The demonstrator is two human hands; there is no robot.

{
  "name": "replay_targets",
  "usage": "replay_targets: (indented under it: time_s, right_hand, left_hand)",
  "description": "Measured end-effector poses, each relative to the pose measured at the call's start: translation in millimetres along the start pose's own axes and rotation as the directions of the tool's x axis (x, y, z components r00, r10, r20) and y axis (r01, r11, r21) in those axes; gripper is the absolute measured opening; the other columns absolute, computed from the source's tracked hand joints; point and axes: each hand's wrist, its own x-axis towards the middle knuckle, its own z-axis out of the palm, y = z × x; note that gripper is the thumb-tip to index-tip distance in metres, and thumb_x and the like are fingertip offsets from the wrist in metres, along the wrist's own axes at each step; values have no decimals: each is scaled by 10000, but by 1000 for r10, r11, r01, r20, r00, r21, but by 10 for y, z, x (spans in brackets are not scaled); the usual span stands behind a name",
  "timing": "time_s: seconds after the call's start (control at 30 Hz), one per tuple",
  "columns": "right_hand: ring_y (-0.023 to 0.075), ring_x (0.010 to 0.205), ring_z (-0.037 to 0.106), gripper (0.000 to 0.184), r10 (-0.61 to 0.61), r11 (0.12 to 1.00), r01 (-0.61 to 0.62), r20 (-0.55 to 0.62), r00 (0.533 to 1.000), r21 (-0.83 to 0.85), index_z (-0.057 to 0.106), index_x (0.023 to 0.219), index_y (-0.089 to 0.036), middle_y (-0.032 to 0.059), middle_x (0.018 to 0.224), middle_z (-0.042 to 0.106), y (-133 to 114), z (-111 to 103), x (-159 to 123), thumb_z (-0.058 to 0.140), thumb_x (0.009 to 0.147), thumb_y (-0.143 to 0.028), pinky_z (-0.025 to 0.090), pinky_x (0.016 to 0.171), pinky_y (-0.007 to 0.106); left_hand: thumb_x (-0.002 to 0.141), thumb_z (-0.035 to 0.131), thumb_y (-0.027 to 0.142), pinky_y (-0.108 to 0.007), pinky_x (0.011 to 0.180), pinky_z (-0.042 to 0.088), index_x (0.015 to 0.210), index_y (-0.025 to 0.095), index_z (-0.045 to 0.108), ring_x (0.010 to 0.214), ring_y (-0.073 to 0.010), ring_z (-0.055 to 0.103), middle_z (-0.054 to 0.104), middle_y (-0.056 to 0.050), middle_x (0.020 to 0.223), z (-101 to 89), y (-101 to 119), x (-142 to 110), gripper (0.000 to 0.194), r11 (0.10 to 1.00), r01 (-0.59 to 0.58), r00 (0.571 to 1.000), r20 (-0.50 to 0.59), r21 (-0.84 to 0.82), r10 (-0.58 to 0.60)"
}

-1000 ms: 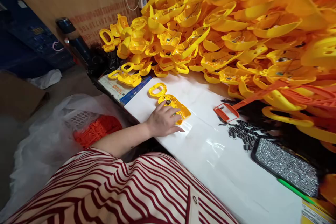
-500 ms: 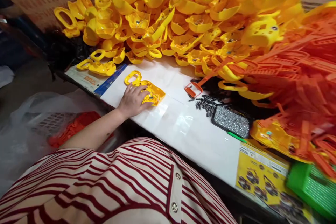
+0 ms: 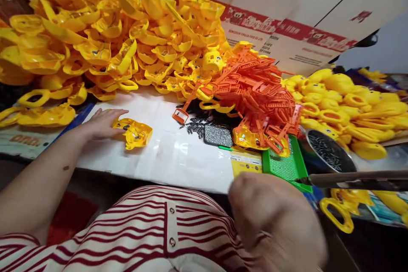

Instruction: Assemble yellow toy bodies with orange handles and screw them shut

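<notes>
Clearly, the yellow shell (image 3: 138, 135) stretches lengthwise rightward from the nearer left hand (image 3: 101, 125) — loosely open at its end — while the blurred right hand (image 3: 276, 219) has a grip I cannot tell.

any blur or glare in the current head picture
Head view: the person's bare right hand is heavily blurred; head view again: pale glare patches the flat white tabletop, while the open yellow plastic shell looks fairly sharp.

The left hand (image 3: 101, 124) covers one end of a shell (image 3: 140, 135); the right hand (image 3: 277, 216) blurs near a tray (image 3: 285, 166).
</notes>
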Motion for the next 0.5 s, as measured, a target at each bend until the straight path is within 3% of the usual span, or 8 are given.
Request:
replay_targets:
  time_s: [0.07, 0.1, 0.17, 0.2, 0.27, 0.33, 0.4, 0.5]
  right_hand:
    - [133, 770, 685, 423, 62, 994, -66, 41, 997, 91, 723, 999, -248, 57, 831, 723, 196, -2, 224, 606, 828, -616, 525, 679, 225]
    - [144, 741, 679, 456, 159, 977, -167, 66, 985, 135, 725, 1021, -241, 55, 812, 729, 320, 4, 355, 606, 816, -630, 522, 664, 241]
    - [163, 731, 674, 453, 419, 898, -418, 29, 908, 134, 707, 1104, -237, 44, 835, 741, 613, 29, 619, 576, 850, -588, 519, 669, 268]
    - [173, 748, 677, 429, 546, 836, -543, -30, 837, 80, 693, 1144, -235, 46, 865, 746, 774, 47, 740, 555, 877, -541, 516, 684, 276]
    - [209, 837, 683, 366, 734, 637, -760, -199, 649, -130, 680, 1165, -203, 89, 971, 748, 1092, 94, 942, 516, 918, -418, 504, 730, 293]
    - [258, 958, 671, 356, 799, 415, -855, -326, 505, -310, 661, 1184, -148, 159, 1086, 724, 1357, 146, 1089, 462, 937, -308, 487, 789, 326]
    - [288, 1024, 653, 371, 809, 339, -860, -349, 474, -381, 651, 1185, -104, 206, 1120, 707, 1531, 193, 1192, 393, 942, -213, 464, 830, 351]
    - [299, 1037, 647, 395, 813, 365, -835, -296, 502, -412, 669, 1129, -85, 229, 1076, 716, 1619, 246, 1290, 335, 921, -117, 441, 832, 361]
  left_hand:
    - [749, 636, 438, -555, 1160, 211, 1451, 195, 434, 1399, -364, 402, 486, -134, 1498, -52, 22, 30, 770, 999, -45, 995, 87, 30, 42]
    - [712, 673, 459, -558, 1161, 200, 1453, 198, 432, 1406, -371, 392, 489, -144, 1494, -62, 34, 45, 821, 996, -75, 989, 129, 38, 69]
    - [627, 739, 495, -572, 1158, 186, 1436, 221, 455, 1403, -384, 397, 517, -158, 1468, -66, 84, 59, 900, 993, -113, 975, 197, 45, 102]
    - [593, 759, 514, -578, 1153, 188, 1419, 232, 477, 1388, -393, 417, 545, -162, 1440, -64, 129, 53, 917, 992, -113, 972, 213, 51, 100]
    - [584, 760, 559, -576, 1137, 226, 1379, 244, 521, 1323, -404, 488, 609, -161, 1362, -60, 271, 4, 888, 995, -74, 981, 186, 67, 61]
    - [605, 735, 617, -536, 1086, 330, 1353, 239, 542, 1221, -405, 572, 649, -161, 1282, -60, 468, -87, 860, 998, 4, 989, 148, 67, -14]
    - [629, 701, 666, -485, 972, 445, 1373, 237, 511, 1089, -395, 645, 652, -161, 1251, -58, 675, -192, 880, 997, 57, 984, 165, 43, -64]
    - [679, 673, 640, -424, 848, 509, 1436, 233, 415, 1031, -375, 672, 626, -166, 1287, -38, 898, -306, 898, 999, 44, 970, 239, 21, -48]
